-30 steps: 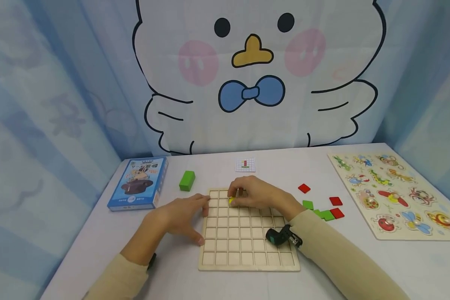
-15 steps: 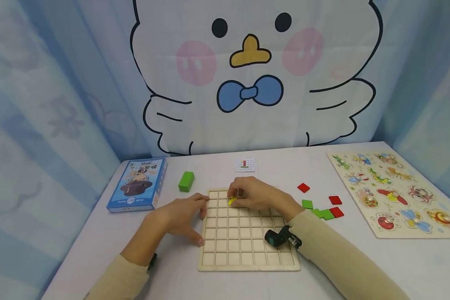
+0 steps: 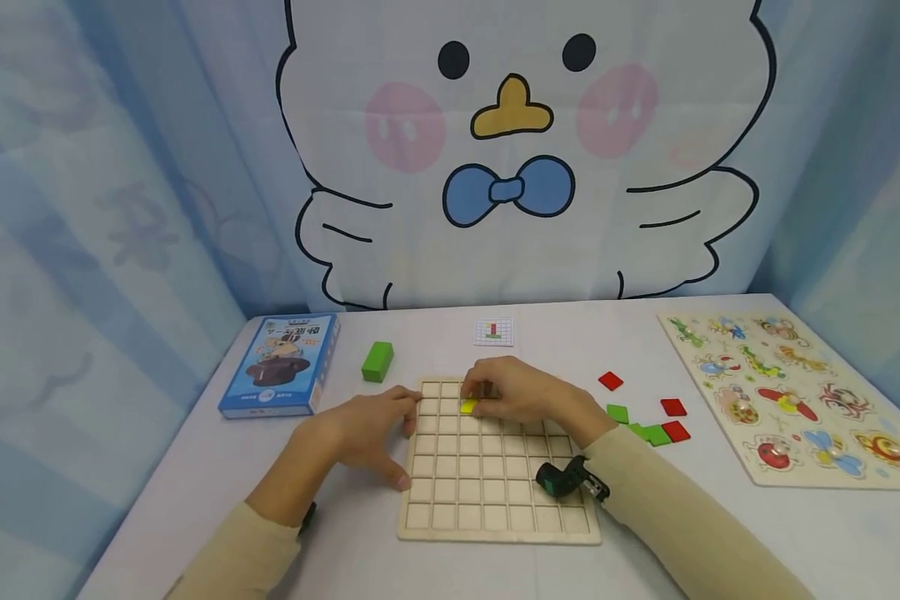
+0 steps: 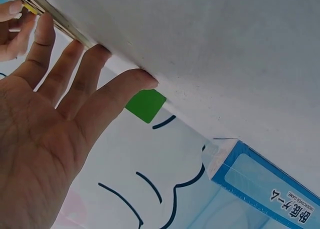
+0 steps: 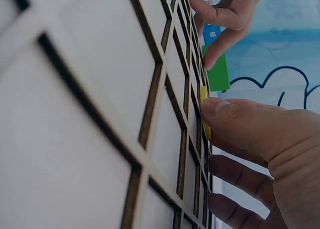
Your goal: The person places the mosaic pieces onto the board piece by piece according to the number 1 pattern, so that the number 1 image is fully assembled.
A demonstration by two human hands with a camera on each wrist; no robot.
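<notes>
Your right hand [image 3: 521,392] pinches the small, light, stiff yellow tile [image 3: 468,406] by its edges; your left hand [image 3: 363,433] lies open beside the board [image 3: 495,500].

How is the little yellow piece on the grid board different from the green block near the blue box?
The small yellow square tile is thin and flat; the green rectangular block is thick and chunky. The yellow tile sits in a cell of the wooden grid board, while the green block lies on the white table. The right hand pinches the yellow tile; no hand touches the green block. Both are plain, single-coloured pieces.
</notes>
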